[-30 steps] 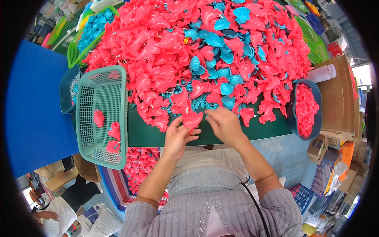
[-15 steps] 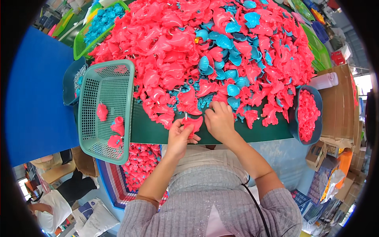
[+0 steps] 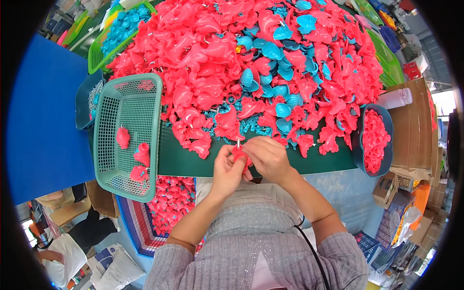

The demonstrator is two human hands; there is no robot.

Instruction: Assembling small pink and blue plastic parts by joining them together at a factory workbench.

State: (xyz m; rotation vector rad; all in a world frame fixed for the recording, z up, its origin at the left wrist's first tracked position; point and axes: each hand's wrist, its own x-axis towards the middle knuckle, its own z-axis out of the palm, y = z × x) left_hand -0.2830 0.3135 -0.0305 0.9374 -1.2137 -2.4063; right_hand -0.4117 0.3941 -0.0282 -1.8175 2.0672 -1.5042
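Note:
Close to the table's front edge, my left hand (image 3: 229,169) is closed around a pink plastic part (image 3: 240,155), with a short silvery pin (image 3: 238,143) sticking up from it. My right hand (image 3: 267,155) meets it from the right, fingers pinched together at the part's side. Whatever lies between the right fingertips is hidden. Just beyond both hands spreads a big heap of glossy pink plastic pieces (image 3: 208,92), mixed with blue shell-shaped pieces (image 3: 282,110). Small blue bits (image 3: 253,126) lie at the heap's near edge.
A green mesh basket (image 3: 157,116) at left holds 3 pink pieces. Behind it are a dark tub of metal pins (image 3: 83,104) and a green basket of blue pieces (image 3: 95,55). Right stands a tub of small pink rings (image 3: 358,140). A pink-filled crate (image 3: 126,217) sits below the table.
My left hand has moved slightly right with the pink part, turning it. My right hand has come from the heap's near edge down to the part, and the two hands now meet.

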